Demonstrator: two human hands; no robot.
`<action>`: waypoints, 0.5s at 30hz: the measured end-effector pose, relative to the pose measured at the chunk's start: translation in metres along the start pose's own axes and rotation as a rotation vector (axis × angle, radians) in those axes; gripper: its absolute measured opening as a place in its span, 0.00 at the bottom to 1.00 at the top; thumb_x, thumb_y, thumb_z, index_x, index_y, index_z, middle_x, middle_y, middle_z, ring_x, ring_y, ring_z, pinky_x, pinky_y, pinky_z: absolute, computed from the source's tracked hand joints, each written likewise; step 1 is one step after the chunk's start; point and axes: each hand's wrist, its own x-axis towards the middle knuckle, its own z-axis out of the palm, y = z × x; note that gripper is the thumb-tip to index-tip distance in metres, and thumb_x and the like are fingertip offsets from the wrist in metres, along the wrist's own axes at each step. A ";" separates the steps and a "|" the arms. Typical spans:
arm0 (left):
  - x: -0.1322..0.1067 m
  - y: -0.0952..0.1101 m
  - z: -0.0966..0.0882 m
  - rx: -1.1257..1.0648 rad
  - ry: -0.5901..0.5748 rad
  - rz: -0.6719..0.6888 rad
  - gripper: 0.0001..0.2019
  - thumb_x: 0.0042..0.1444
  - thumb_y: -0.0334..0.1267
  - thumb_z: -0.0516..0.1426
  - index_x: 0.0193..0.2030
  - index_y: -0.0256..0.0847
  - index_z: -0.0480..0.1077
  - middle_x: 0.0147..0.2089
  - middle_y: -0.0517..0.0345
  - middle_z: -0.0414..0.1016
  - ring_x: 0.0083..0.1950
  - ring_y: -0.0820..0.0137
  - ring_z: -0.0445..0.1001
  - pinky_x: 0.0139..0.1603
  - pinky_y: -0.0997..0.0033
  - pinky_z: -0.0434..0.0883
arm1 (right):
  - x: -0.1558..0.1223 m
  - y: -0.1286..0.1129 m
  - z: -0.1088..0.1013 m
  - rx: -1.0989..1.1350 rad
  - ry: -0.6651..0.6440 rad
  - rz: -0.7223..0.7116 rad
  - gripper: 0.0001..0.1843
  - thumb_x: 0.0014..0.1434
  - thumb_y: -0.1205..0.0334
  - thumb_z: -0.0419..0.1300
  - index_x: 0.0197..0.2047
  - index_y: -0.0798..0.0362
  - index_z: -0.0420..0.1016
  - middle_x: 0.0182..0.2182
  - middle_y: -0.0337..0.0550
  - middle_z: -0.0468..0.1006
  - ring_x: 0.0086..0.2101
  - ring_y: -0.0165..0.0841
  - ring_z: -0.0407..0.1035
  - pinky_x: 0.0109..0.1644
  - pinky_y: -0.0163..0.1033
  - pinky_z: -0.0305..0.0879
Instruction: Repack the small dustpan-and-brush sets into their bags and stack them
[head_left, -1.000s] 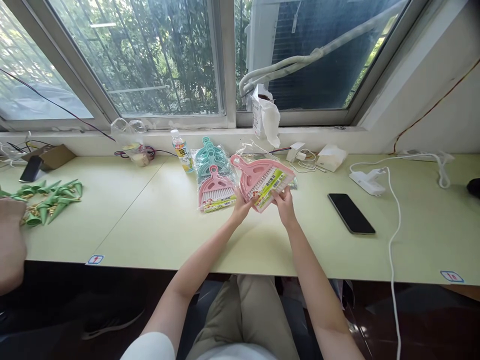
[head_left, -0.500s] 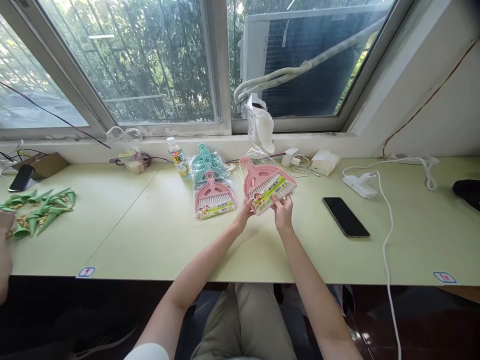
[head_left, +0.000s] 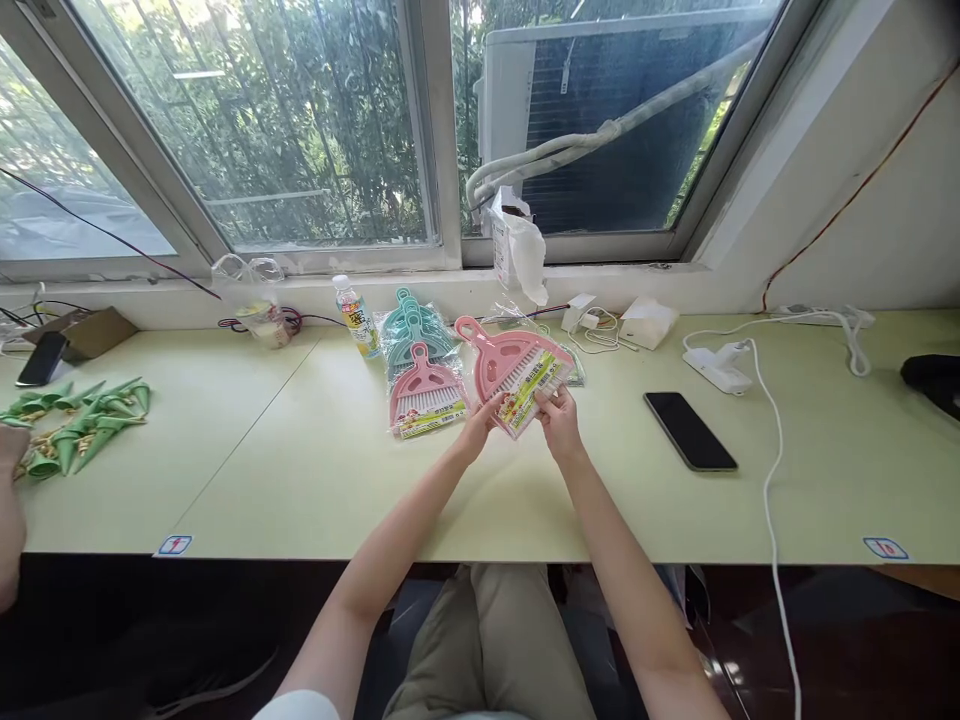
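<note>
Both my hands hold a pink mini dustpan-and-brush set (head_left: 510, 370) with a green and yellow label, tilted above the pale green table (head_left: 315, 470). My left hand (head_left: 480, 430) pinches its lower left corner and my right hand (head_left: 556, 418) grips its lower right edge. Just to the left lies a pile of bagged sets (head_left: 421, 370), a pink one on top and teal ones behind. A clear plastic bag (head_left: 559, 352) lies behind the held set.
A black phone (head_left: 690, 431) lies to the right, with a white charger and cable (head_left: 724, 368) beyond it. A drink bottle (head_left: 357, 316), a white carton (head_left: 514, 245) and small boxes stand by the windowsill. Green paper cones (head_left: 82, 420) and another person's hand (head_left: 11, 500) are at far left.
The held pink set has swung slightly, its handle now pointing further left, and it sits a little lower. The view shifted slightly.
</note>
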 end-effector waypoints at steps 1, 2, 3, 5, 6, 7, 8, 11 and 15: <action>0.000 -0.003 0.001 0.021 -0.009 -0.011 0.29 0.50 0.51 0.61 0.58 0.41 0.67 0.56 0.49 0.73 0.57 0.53 0.70 0.53 0.57 0.70 | 0.001 0.000 -0.001 0.003 0.009 -0.009 0.26 0.45 0.55 0.69 0.47 0.48 0.68 0.37 0.41 0.80 0.40 0.38 0.75 0.41 0.44 0.74; 0.000 -0.006 0.002 0.030 -0.020 -0.021 0.29 0.50 0.50 0.62 0.58 0.41 0.67 0.56 0.49 0.73 0.57 0.53 0.70 0.53 0.56 0.71 | 0.001 0.001 -0.002 0.003 0.021 -0.019 0.25 0.45 0.55 0.69 0.47 0.48 0.69 0.38 0.42 0.80 0.40 0.38 0.75 0.42 0.44 0.74; -0.001 -0.009 0.003 0.026 -0.028 -0.032 0.29 0.50 0.48 0.62 0.58 0.42 0.67 0.57 0.49 0.72 0.58 0.53 0.70 0.52 0.56 0.71 | 0.002 0.002 -0.002 0.002 0.035 -0.029 0.25 0.45 0.56 0.69 0.46 0.48 0.69 0.39 0.42 0.79 0.40 0.37 0.75 0.42 0.44 0.74; -0.002 -0.016 0.008 -0.005 -0.042 -0.056 0.29 0.49 0.46 0.63 0.58 0.43 0.66 0.60 0.49 0.68 0.59 0.53 0.68 0.53 0.54 0.71 | 0.002 0.004 -0.002 0.002 0.060 -0.037 0.24 0.45 0.56 0.68 0.46 0.49 0.69 0.39 0.41 0.79 0.39 0.37 0.75 0.42 0.43 0.74; -0.002 -0.018 0.011 -0.020 -0.050 -0.065 0.29 0.50 0.45 0.63 0.58 0.43 0.66 0.62 0.49 0.66 0.60 0.53 0.67 0.53 0.52 0.70 | 0.002 0.005 -0.002 0.006 0.071 -0.036 0.24 0.45 0.57 0.68 0.46 0.49 0.69 0.38 0.41 0.79 0.39 0.37 0.75 0.42 0.43 0.74; -0.003 -0.020 0.013 -0.028 -0.060 -0.068 0.29 0.50 0.45 0.63 0.59 0.43 0.65 0.63 0.49 0.65 0.61 0.53 0.66 0.54 0.52 0.70 | 0.002 0.006 -0.002 0.011 0.083 -0.036 0.24 0.45 0.58 0.68 0.46 0.49 0.69 0.38 0.41 0.79 0.38 0.36 0.75 0.42 0.43 0.74; -0.003 -0.021 0.015 -0.030 -0.066 -0.059 0.28 0.50 0.44 0.63 0.58 0.43 0.65 0.63 0.49 0.64 0.61 0.54 0.65 0.54 0.52 0.70 | 0.002 0.007 -0.001 0.019 0.093 -0.037 0.23 0.45 0.58 0.67 0.46 0.49 0.69 0.37 0.41 0.79 0.38 0.36 0.75 0.42 0.43 0.73; -0.001 -0.019 0.015 -0.020 -0.006 0.025 0.28 0.50 0.45 0.62 0.58 0.42 0.65 0.61 0.49 0.67 0.61 0.56 0.66 0.56 0.56 0.68 | 0.001 0.008 0.001 0.041 0.112 -0.044 0.24 0.45 0.59 0.67 0.46 0.49 0.69 0.39 0.41 0.79 0.38 0.35 0.75 0.43 0.42 0.73; 0.001 -0.013 0.009 -0.014 0.155 0.122 0.29 0.50 0.45 0.62 0.59 0.44 0.63 0.58 0.51 0.71 0.59 0.59 0.68 0.55 0.61 0.68 | 0.000 0.008 0.004 0.025 0.097 -0.031 0.25 0.45 0.58 0.68 0.47 0.49 0.68 0.41 0.42 0.78 0.39 0.35 0.75 0.42 0.41 0.73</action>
